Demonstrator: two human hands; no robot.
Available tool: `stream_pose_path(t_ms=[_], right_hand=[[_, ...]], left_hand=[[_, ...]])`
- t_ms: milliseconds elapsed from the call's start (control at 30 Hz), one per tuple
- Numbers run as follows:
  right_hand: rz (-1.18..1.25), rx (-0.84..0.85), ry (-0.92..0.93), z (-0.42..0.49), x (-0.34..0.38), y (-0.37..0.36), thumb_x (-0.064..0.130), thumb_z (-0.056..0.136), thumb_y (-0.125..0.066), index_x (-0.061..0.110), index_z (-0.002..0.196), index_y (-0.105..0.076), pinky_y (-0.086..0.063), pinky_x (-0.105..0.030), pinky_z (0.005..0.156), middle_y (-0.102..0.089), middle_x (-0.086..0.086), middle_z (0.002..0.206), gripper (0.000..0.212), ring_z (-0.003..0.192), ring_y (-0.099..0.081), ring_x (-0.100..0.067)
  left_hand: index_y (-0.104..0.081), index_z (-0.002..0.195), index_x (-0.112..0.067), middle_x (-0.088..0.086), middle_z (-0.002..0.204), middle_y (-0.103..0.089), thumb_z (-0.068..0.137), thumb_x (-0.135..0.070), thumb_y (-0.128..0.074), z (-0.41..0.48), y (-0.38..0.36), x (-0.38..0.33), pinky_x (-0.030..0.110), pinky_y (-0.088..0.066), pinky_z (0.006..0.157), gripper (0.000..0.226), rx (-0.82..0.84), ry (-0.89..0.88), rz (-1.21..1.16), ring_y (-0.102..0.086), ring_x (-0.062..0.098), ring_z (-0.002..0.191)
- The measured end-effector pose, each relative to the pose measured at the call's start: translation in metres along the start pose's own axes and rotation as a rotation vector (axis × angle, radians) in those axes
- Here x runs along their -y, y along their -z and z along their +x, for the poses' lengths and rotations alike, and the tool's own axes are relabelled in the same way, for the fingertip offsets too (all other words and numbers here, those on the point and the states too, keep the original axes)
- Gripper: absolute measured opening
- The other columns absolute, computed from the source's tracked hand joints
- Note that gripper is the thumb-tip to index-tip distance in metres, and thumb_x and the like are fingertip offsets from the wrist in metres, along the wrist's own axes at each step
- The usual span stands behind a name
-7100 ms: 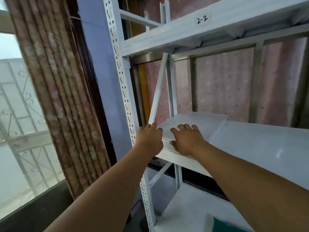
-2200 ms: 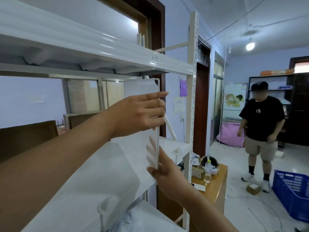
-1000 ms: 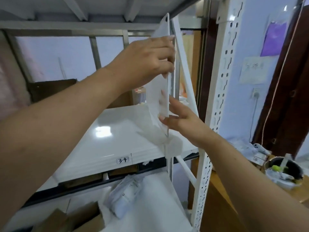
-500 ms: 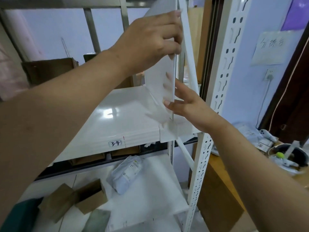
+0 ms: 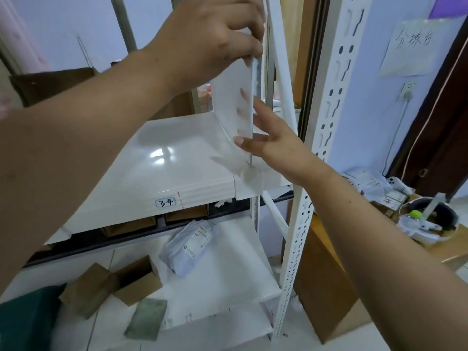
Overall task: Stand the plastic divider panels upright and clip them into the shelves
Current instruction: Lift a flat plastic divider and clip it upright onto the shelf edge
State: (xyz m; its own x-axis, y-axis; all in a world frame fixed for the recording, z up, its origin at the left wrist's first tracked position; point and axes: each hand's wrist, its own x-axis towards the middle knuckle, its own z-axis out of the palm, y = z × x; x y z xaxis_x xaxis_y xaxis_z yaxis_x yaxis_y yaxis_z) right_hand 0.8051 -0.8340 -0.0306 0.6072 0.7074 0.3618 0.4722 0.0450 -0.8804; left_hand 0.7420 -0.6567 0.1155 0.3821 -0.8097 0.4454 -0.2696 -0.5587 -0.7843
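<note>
A translucent white plastic divider panel stands upright on the white shelf labelled 3-4, near its right end. My left hand grips the panel's top front edge. My right hand holds the lower front edge, thumb on the near side and fingers showing through behind the plastic. The panel's bottom front corner sits at the shelf's front lip, by a small white clip.
A white perforated upright and a diagonal brace stand just right of the panel. The lower shelf holds a grey mail bag, cardboard boxes and a green item. A wooden table with clutter is at right.
The view has tilted down slightly. Both hands keep the panel upright and have brought its lower corner down to the shelf's front lip.
</note>
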Motion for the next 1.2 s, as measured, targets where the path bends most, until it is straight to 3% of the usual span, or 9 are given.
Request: stream_pose_path(t_ms=[67,133,200,267,500,700,867,1000,1200], right_hand=[[-0.141,-0.111,0.002,0.004,0.004,-0.003,0.05,0.095,-0.067,0.034,0.139,-0.052,-0.057,-0.051,0.102,-0.064,0.007,0.139,0.049,0.119,-0.069,-0.017],[-0.342,-0.249,0.078,0.008,0.006,-0.005,0.061,0.097,-0.057,0.016,0.097,-0.061,-0.061,-0.052,0.082,-0.07,-0.006,0.099,0.045,0.091,-0.071,-0.021],[-0.518,-0.314,0.163,0.011,0.005,-0.008,0.051,0.104,-0.05,0.005,0.071,-0.051,-0.054,-0.053,0.067,-0.058,-0.016,0.072,0.057,0.065,-0.059,-0.027],[-0.589,-0.343,0.195,0.011,0.003,-0.012,0.039,0.107,-0.049,0.005,0.062,-0.045,-0.048,-0.05,0.059,-0.052,-0.015,0.063,0.056,0.057,-0.05,-0.028],[-0.625,-0.361,0.199,0.005,-0.023,-0.032,0.025,0.109,-0.045,0.017,0.06,-0.032,-0.027,-0.035,0.055,-0.032,0.004,0.054,0.051,0.05,-0.034,-0.018],[-0.531,-0.307,0.173,0.005,-0.033,-0.029,0.03,0.109,-0.043,0.009,0.063,-0.038,-0.031,-0.036,0.057,-0.036,0.002,0.057,0.051,0.055,-0.036,-0.019],[-0.566,-0.2,0.152,-0.017,-0.049,-0.017,0.042,0.1,-0.063,0.012,0.075,-0.049,-0.036,-0.031,0.064,-0.046,0.0,0.071,0.041,0.072,-0.044,-0.017],[-0.453,-0.135,0.092,-0.025,-0.041,-0.005,0.04,0.091,-0.076,0.016,0.084,-0.062,-0.05,-0.042,0.069,-0.058,-0.005,0.081,0.029,0.074,-0.055,-0.019],[-0.52,-0.164,0.138,-0.025,-0.043,-0.009,0.036,0.086,-0.079,0.015,0.083,-0.066,-0.053,-0.049,0.076,-0.061,-0.002,0.084,0.025,0.08,-0.061,-0.022]], left_hand=[[-0.076,0.105,0.0,0.022,0.114,-0.071,0.114,-0.008,-0.053,0.0,0.001,-0.001,0.056,-0.06,0.089,0.026,-0.009,0.006,-0.022,-0.067,0.04,0.117],[-0.077,0.103,-0.004,0.019,0.111,-0.071,0.111,-0.011,-0.059,-0.001,0.001,-0.003,0.058,-0.058,0.096,0.021,-0.006,0.012,-0.052,-0.065,0.039,0.12],[-0.079,0.101,-0.005,0.016,0.108,-0.071,0.109,-0.013,-0.063,-0.004,-0.003,-0.008,0.057,-0.053,0.108,0.019,-0.013,0.023,-0.094,-0.063,0.035,0.123],[-0.079,0.1,-0.005,0.015,0.104,-0.07,0.109,-0.013,-0.065,-0.009,-0.009,-0.013,0.054,-0.05,0.115,0.018,-0.037,0.028,-0.123,-0.063,0.034,0.12],[-0.079,0.092,0.0,0.017,0.092,-0.073,0.104,0.001,-0.07,-0.024,-0.027,-0.029,0.054,-0.055,0.11,0.016,-0.2,0.009,-0.21,-0.072,0.036,0.096],[-0.078,0.098,0.002,0.019,0.096,-0.072,0.103,0.008,-0.069,-0.034,-0.04,-0.035,0.056,-0.053,0.111,0.012,-0.186,0.027,-0.276,-0.07,0.034,0.101],[-0.078,0.095,0.0,0.016,0.097,-0.07,0.103,0.003,-0.071,-0.043,-0.044,-0.045,0.055,-0.049,0.115,0.011,-0.157,0.038,-0.295,-0.07,0.034,0.107],[-0.077,0.096,-0.001,0.015,0.101,-0.069,0.102,0.002,-0.073,-0.047,-0.047,-0.048,0.056,-0.052,0.111,0.007,-0.131,0.035,-0.312,-0.064,0.032,0.116],[-0.078,0.09,-0.003,0.012,0.096,-0.069,0.105,0.0,-0.067,-0.049,-0.051,-0.048,0.051,-0.052,0.113,0.019,-0.192,0.031,-0.302,-0.063,0.028,0.115]])
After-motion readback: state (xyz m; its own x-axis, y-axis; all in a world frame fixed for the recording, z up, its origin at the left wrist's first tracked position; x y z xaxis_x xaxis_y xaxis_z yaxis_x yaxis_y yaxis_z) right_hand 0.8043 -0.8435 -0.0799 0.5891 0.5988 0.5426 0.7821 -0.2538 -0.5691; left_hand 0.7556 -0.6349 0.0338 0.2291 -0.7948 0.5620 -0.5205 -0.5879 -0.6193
